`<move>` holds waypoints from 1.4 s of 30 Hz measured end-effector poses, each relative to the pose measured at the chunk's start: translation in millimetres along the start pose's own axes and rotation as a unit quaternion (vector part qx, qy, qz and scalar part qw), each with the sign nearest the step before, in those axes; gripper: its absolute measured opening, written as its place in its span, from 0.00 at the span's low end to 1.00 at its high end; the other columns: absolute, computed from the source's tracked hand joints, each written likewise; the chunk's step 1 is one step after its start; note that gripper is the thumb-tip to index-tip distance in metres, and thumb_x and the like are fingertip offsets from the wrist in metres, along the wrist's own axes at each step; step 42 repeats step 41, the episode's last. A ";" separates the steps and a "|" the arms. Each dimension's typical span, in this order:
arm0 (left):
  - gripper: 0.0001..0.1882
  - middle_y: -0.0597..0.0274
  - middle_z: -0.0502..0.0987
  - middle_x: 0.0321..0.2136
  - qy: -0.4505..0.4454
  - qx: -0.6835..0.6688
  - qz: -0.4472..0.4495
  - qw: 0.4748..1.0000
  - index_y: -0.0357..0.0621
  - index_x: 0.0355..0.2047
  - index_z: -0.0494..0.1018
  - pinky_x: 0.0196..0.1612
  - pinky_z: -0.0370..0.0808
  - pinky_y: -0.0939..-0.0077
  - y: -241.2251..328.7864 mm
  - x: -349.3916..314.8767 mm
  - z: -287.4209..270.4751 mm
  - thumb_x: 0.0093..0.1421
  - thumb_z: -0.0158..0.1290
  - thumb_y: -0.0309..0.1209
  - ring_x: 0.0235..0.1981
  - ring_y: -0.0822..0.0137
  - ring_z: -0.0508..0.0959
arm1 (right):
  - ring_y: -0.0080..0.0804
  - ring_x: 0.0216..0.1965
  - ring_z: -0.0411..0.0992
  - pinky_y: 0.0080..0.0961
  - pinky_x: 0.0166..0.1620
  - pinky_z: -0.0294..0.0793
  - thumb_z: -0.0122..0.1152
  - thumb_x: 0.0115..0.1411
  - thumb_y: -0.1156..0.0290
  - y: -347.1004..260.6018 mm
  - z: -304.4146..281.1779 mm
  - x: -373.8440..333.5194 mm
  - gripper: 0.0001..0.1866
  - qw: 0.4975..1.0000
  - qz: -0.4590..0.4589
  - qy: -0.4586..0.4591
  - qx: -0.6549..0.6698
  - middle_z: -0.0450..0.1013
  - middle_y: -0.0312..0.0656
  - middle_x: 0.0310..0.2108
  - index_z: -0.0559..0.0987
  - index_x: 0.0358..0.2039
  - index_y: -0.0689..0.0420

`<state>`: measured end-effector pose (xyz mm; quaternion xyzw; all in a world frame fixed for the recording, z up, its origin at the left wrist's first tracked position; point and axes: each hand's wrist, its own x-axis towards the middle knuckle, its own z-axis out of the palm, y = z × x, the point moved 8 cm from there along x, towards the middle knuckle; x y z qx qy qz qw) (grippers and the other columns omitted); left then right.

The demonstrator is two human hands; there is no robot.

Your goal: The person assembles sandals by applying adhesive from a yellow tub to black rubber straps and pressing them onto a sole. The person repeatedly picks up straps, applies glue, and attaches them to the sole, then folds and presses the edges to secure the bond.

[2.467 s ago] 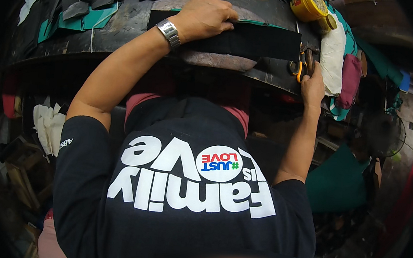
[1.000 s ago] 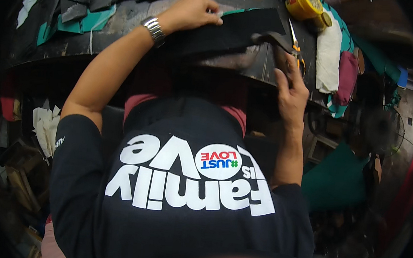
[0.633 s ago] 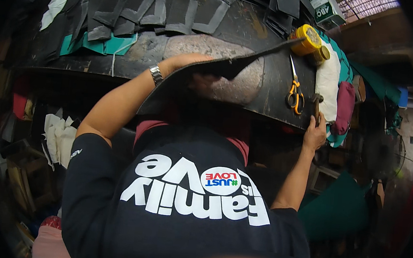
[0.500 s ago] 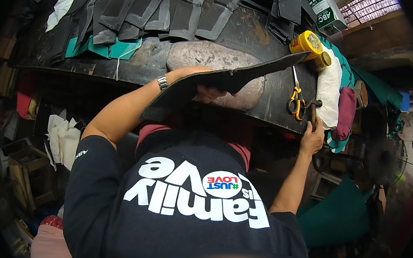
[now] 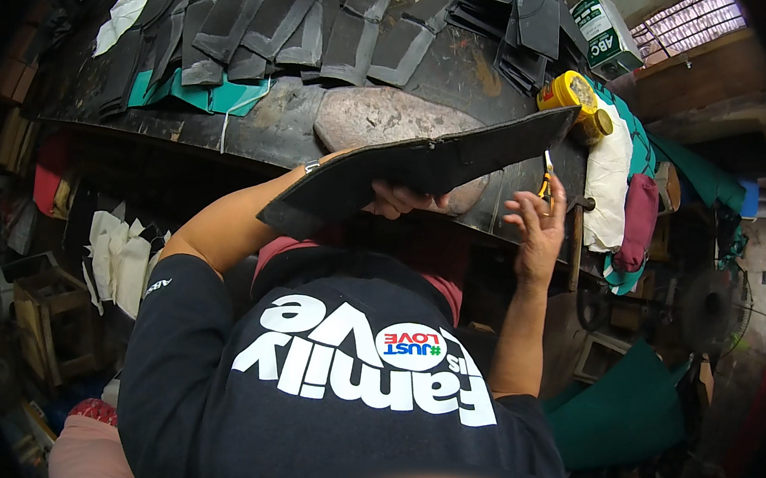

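My left hand [image 5: 394,200] grips a long black sheet [image 5: 426,163], bent at a seam midway, which looks like foam or stiff lining. Its fingers curl round the near edge; the rest of the hand is behind the sheet. The sheet is held above a rounded stone slab [image 5: 366,115] at the table's front edge. My right hand [image 5: 537,230] is raised with fingers apart and nothing in it. Just beyond its fingertips are scissors [image 5: 547,186] with orange-and-black handles, partly hidden by the fingers. To its right a hammer [image 5: 577,242] lies with its handle over the table edge.
Several black cut panels [image 5: 275,16] lie across the back of the dark table [image 5: 178,130], beside a green folded piece [image 5: 200,95]. At the right are a yellow tub [image 5: 567,91], a white cloth roll [image 5: 608,186] and a green-and-white can [image 5: 606,35].
My right hand has let go of the hammer handle and moved left and up toward the scissors, its fingers opening. The left hand still holds the black sheet, shifted slightly.
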<state>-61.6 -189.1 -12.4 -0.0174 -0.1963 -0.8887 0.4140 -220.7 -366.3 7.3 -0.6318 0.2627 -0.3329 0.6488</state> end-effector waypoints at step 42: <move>0.39 0.54 0.70 0.26 -0.015 -0.268 0.042 0.962 0.27 0.55 0.60 0.25 0.65 0.79 -55.9 -16.1 15.7 0.66 0.49 0.56 0.16 0.73 0.72 | 0.42 0.64 0.61 0.38 0.68 0.56 0.51 0.71 0.46 -56.5 78.5 28.0 0.34 0.953 -0.202 0.024 -0.223 0.64 0.48 0.63 0.64 0.67 0.58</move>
